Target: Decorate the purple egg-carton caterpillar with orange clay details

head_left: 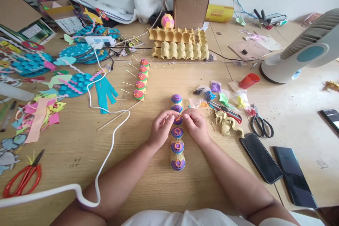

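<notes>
A strip of egg-carton bumps (177,146) covered in purple and blue clay runs away from me at the centre of the table. Orange rings lie on its three nearest bumps. Over a farther bump, my left hand (163,127) and my right hand (196,123) pinch a thin orange strand (179,117) between their fingertips. The hands nearly meet, and the bump beneath is partly hidden. Beyond and to the left stands a red and green bump strip (140,81) with pins sticking out of its sides.
Bags of coloured clay (224,99), a utility knife (225,111), black scissors (261,123) and phones (261,157) lie on the right. A white cable (113,137) crosses the left side near red scissors (25,176). Egg cartons (185,51) and a fan (299,51) stand farther back.
</notes>
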A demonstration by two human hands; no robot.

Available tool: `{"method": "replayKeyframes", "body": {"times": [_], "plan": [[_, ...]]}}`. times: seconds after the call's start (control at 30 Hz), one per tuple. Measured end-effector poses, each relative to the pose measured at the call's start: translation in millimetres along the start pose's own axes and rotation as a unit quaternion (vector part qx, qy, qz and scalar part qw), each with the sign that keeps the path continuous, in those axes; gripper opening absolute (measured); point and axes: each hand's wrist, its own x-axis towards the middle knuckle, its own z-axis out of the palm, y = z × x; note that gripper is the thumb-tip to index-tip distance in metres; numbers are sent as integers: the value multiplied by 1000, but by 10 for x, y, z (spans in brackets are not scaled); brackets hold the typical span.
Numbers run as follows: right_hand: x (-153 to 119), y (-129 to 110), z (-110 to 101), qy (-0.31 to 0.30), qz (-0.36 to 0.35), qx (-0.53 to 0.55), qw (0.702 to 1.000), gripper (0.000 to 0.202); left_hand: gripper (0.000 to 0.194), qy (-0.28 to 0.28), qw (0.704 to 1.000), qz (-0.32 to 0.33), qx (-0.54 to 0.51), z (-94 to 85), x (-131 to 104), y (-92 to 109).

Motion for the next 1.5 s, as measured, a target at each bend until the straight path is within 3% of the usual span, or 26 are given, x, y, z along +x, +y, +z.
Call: {"method": "replayKeyframes", "body": {"times": [0.4, 0.7, 0.87, 1.07, 1.2, 1.5], "plan": [[-19, 40, 2, -8, -18, -20, 1000, 28, 24, -1, 998, -41, -43, 42, 15, -54], [-42, 10, 5, -4, 16, -14, 1000, 25, 24, 38, 996, -40, -68, 52, 42, -64], [-68, 22, 37, 16, 46, 21, 999, 34, 23, 51, 995, -43, -69, 50, 56, -76], [-71, 1, 14, -4, -26, -74, 997, 34, 24, 56, 995, -43, -74, 45, 59, -87], [-79, -4, 13, -39, -45, -100, 993, 27, 22, 46, 996, -38, -64, 42, 52, -89], [-85, -1, 49, -28, -35, -100, 994, 4, 21, 49, 998, -18, -43, 42, 48, -105]]}}
